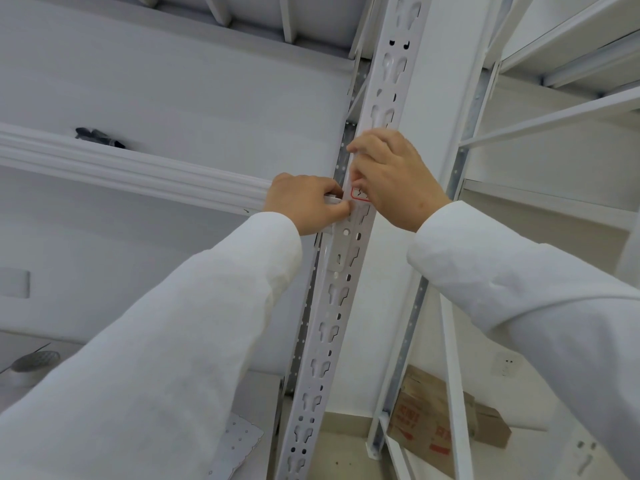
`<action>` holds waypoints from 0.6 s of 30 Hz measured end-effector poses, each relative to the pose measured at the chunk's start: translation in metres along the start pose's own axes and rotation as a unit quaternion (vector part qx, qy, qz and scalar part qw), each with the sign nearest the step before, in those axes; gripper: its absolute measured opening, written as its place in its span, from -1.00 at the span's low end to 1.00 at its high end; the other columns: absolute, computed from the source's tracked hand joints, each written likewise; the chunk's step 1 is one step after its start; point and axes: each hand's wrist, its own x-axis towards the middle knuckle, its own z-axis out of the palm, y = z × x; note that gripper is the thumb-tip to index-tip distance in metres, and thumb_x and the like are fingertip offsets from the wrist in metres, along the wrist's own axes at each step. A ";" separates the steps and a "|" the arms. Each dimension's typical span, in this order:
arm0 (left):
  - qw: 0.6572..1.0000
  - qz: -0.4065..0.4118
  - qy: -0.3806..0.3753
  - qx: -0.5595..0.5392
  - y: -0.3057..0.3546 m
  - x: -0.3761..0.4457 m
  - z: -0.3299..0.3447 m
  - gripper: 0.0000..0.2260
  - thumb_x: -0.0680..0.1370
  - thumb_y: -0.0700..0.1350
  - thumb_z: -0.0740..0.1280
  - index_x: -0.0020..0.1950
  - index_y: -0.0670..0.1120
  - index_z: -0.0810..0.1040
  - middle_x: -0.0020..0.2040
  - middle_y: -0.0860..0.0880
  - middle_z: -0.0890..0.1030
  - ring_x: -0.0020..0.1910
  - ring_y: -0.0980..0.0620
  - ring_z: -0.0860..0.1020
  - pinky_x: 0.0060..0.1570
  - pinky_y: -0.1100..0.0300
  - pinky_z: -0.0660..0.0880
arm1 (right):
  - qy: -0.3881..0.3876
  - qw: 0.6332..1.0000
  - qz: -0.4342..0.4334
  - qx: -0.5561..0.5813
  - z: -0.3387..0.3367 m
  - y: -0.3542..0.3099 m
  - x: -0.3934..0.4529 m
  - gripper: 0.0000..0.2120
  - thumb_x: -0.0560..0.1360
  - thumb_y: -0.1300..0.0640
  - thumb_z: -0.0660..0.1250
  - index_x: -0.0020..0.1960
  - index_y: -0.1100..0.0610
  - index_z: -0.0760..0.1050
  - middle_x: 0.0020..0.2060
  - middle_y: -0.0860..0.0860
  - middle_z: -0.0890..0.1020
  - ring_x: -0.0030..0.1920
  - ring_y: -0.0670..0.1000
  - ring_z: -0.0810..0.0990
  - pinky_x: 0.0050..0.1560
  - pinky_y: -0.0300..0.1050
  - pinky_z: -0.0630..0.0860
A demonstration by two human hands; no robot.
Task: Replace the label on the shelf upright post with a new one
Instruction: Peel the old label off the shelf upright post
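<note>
White metal shelving fills the view, and a slotted upright post (349,271) runs through its middle. A red-bordered label (358,194) is stuck on the post, mostly hidden under the right hand (391,178), whose fingers are curled against it. The left hand (304,202), just left of the post, is pinched on a pale strip. The label is best smoothed flat from one edge while the post is steadied.

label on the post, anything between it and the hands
Nothing visible. The right hand lies over the red-edged label on the post, covering most of it, and the left hand pinches at its left edge.
</note>
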 end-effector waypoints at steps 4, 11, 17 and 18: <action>1.000 0.004 0.001 0.003 0.001 -0.001 0.000 -0.67 0.52 0.19 0.15 0.11 0.07 0.56 0.06 0.04 0.66 0.05 -0.01 0.54 0.17 0.11 0.27 | -0.016 0.996 0.019 0.086 -0.005 -0.002 -0.001 -0.80 0.46 0.10 0.20 -0.04 0.16 0.54 0.11 0.11 0.58 0.23 0.21 0.42 0.17 0.04 0.43; 1.000 0.008 0.007 0.006 0.000 -0.001 0.001 -0.68 0.52 0.19 0.16 0.07 0.06 0.57 -0.03 -0.01 0.66 -0.04 -0.04 0.53 0.13 0.10 0.27 | -0.006 0.997 -0.006 0.076 -0.014 -0.001 -0.004 -0.92 0.40 0.20 0.33 -0.23 0.17 0.58 0.09 0.13 0.62 0.17 0.20 0.51 0.10 0.00 0.47; 1.000 0.011 0.011 0.011 -0.001 0.000 0.003 -0.67 0.51 0.19 0.16 0.10 0.06 0.57 0.04 -0.01 0.67 0.05 -0.06 0.55 0.11 0.09 0.29 | 0.039 0.999 -0.016 0.016 -0.005 -0.006 -0.001 -0.85 0.43 0.20 0.24 -0.26 0.13 0.56 0.01 0.07 0.64 0.04 0.12 0.58 -0.20 -0.01 0.56; 1.000 0.010 0.012 0.013 0.000 0.000 0.003 -0.67 0.51 0.18 0.16 0.11 0.06 0.57 0.05 -0.02 0.67 0.06 -0.07 0.55 0.11 0.10 0.30 | 0.048 0.999 -0.016 0.009 -0.002 -0.006 -0.001 -0.85 0.43 0.22 0.24 -0.26 0.13 0.55 0.00 0.07 0.64 0.04 0.12 0.58 -0.21 0.00 0.56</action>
